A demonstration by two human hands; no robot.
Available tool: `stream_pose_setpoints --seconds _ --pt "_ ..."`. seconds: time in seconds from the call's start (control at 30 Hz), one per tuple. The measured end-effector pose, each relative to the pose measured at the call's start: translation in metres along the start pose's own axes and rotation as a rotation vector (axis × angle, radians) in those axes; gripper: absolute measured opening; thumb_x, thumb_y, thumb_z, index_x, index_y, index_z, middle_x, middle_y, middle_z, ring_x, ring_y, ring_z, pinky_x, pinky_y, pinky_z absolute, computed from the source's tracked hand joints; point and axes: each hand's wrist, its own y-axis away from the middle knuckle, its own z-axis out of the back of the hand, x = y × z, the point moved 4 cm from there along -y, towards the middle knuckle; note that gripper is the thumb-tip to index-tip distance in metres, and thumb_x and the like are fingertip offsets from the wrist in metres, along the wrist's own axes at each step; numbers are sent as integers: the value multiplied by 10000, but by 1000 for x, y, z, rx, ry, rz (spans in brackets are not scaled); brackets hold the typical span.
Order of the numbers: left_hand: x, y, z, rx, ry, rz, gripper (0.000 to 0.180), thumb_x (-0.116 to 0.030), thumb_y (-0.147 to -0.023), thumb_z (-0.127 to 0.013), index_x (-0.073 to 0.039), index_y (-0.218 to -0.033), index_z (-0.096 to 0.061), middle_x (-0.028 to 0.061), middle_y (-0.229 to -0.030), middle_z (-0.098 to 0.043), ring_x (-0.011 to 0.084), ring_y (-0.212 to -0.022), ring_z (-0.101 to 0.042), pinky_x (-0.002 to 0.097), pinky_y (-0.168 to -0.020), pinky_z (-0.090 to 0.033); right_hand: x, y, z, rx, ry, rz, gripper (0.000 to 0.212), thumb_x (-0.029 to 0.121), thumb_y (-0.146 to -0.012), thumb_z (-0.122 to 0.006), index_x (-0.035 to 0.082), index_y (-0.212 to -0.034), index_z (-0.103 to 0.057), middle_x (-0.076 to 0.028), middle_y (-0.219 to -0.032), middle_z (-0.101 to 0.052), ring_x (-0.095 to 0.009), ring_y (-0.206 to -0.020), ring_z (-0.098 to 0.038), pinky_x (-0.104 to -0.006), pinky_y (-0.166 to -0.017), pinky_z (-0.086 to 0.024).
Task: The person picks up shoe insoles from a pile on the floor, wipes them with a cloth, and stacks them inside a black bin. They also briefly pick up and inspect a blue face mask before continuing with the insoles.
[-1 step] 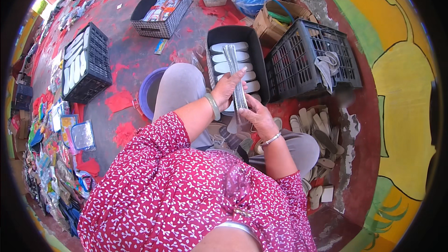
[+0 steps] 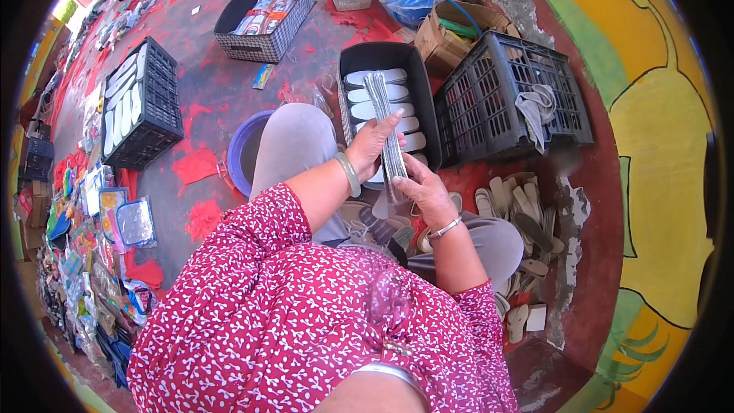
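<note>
Between my hands stands a narrow stack of insoles [image 2: 378,99], edges facing up, over a black-lined bin [image 2: 382,53]. My left hand [image 2: 367,148] is closed round the stack's left side at mid-length, its thumb on the edges. Lower down, my right hand [image 2: 425,193] grips the near end from the right with thumb and fingers. Rows of white insoles [image 2: 376,77] lie inside the bin, partly hidden by the stack and my hands. A pale bangle circles my left wrist, a metal one my right.
To the bin's right is a dark plastic crate [image 2: 497,92] with a grey cloth over its side. Loose insoles [image 2: 527,214] pile by my right knee. A purple basin [image 2: 246,154] sits left of my knee; another crate [image 2: 157,111] holding white insoles is farther left.
</note>
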Motion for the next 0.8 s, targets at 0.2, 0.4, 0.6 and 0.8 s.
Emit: stream_pose_setpoints --seconds 0.2,0.4,0.6,0.8 --pt "1 -1 2 8 24 -1 642 -463 -725 -730 -38 -1107 -438 99 -900 -519 196 -827 -562 345 -673 -529 -7 -3 5 1 -48 4 660 133 -784 -683 -42 -1335 -364 -84 -1183 -527 -138 -1025 -517 -260 -887 -409" --pt "2 0 3 15 -63 -16 590 -473 -719 -732 -48 -1025 -460 74 -864 -508 162 -748 -549 328 -646 -523 -5 0 1 37 52 -39 643 152 -802 -666 -33 -1340 -367 -56 -1148 -547 -122 -997 -519 -255 -869 -416" --pt "-6 4 -4 75 -6 -60 500 -442 -750 -716 -56 -959 -478 44 -774 -513 144 -703 -551 308 -624 -520 3 2 1 20 -56 -19 566 159 -818 -646 -16 -1309 -426 -29 -1090 -569 -86 -940 -526 -230 -827 -424" --pt "-6 4 -1 60 -17 -65 456 -404 -764 -713 -64 -961 -482 50 -766 -521 152 -703 -566 311 -629 -526 -4 1 5 -60 188 5 550 182 -809 -647 -30 -1277 -452 -61 -1008 -593 -88 -840 -553 -231 -733 -454"
